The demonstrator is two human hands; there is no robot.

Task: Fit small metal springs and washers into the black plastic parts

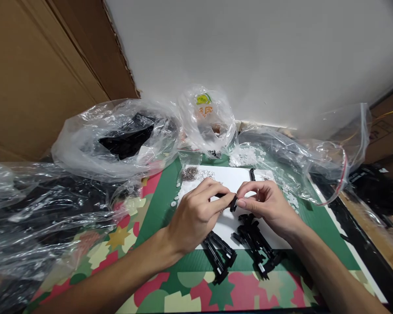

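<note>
My left hand (pixel 199 207) is closed around a slim black plastic part (pixel 233 203), whose end sticks out past the fingertips. At that same end my right hand (pixel 265 203) pinches with thumb and forefinger; a small piece may be in the pinch, too small to make out. Below the hands, on a white sheet (pixel 224 231), lie two loose groups of black plastic parts, the left group (pixel 218 255) and the right group (pixel 258 244). Another black part (pixel 252 174) rests near the sheet's far edge. Small metal springs (pixel 191 173) are heaped at its far left corner.
White plastic discs (pixel 245 156) lie piled behind the sheet. Clear bags (pixel 118 135) with black contents stand at the left. A printed plastic bag (pixel 206 113) sits at the back, a zip bag (pixel 314 161) at the right. Cardboard (pixel 36 78) rises on the left.
</note>
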